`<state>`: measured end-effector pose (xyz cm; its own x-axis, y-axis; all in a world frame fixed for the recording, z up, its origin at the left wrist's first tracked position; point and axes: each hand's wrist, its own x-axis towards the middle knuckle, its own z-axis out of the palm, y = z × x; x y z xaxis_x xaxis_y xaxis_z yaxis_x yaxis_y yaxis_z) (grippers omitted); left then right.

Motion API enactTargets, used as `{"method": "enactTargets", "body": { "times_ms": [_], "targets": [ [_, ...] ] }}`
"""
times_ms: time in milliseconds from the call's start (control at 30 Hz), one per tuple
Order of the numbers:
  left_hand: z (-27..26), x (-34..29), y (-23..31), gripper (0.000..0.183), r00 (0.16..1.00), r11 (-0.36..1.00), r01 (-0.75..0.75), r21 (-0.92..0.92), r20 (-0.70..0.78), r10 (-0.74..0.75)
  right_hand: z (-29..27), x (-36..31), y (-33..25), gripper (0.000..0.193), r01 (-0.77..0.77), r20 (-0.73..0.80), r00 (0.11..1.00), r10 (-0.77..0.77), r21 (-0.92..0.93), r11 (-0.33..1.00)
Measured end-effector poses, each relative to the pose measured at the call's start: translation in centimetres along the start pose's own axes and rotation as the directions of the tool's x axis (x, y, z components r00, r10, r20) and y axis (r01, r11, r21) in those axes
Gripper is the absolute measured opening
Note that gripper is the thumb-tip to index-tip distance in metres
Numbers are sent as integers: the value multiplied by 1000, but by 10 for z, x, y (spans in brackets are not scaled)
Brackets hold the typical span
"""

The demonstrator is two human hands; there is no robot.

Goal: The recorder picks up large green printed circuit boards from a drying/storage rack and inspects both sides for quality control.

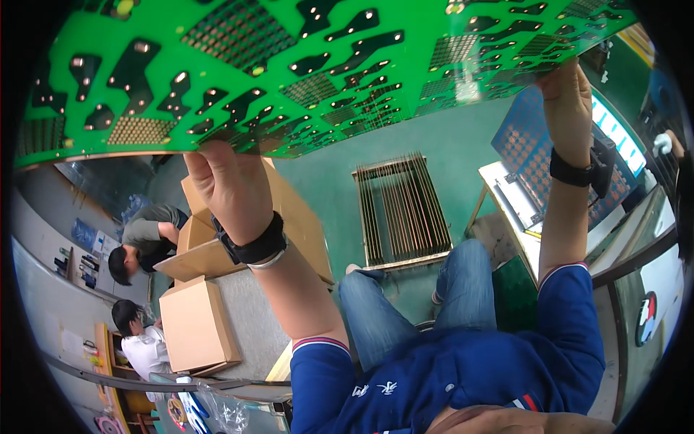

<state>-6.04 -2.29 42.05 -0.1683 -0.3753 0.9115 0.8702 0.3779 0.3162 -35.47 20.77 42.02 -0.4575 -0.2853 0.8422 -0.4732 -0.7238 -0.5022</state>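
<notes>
A large green circuit board panel [405,108] with black patches and rows of copper-coloured dots spans the top of the view, held up before me. My left hand [230,189] pinches its lower edge left of centre, fingers closed with the thumb against the edge. At the panel's right part, my right hand [567,108] is closed on the lower edge too. The fingertips of both hands are partly hidden at the board. Below, on the green floor, stands a rack [367,254] with many thin upright rods in a frame.
Cardboard boxes [195,325] stand on a grey surface at the left, with two people [141,347] beyond. On the right, a blue dotted panel [531,148] leans over a white table [499,177] beside a lit panel.
</notes>
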Motion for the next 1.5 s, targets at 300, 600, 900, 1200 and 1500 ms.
{"method": "enactTargets", "body": {
  "times_ms": [300,600,900,1200,1500],
  "targets": [
    [-5,-4,4,30,1000,999,-2,-50,11,3,2,-2,6,34,9,56,998,-13,75,997],
    [0,-8,-4,21,1000,1000,-11,25,-19,11,-30,-4,23,30,-42,22,999,40,115,992],
    [7,-13,-13,24,997,997,71,-33,32,-70,-52,-9,36,38,-136,-30,990,139,87,987],
    [6,-53,-19,32,921,923,384,4,-73,-382,-64,-27,44,36,-342,221,924,313,109,933],
    [-3,-174,-47,42,579,595,775,-213,-139,-803,-51,-81,65,37,-482,9,876,483,-50,875]
  ]
}}
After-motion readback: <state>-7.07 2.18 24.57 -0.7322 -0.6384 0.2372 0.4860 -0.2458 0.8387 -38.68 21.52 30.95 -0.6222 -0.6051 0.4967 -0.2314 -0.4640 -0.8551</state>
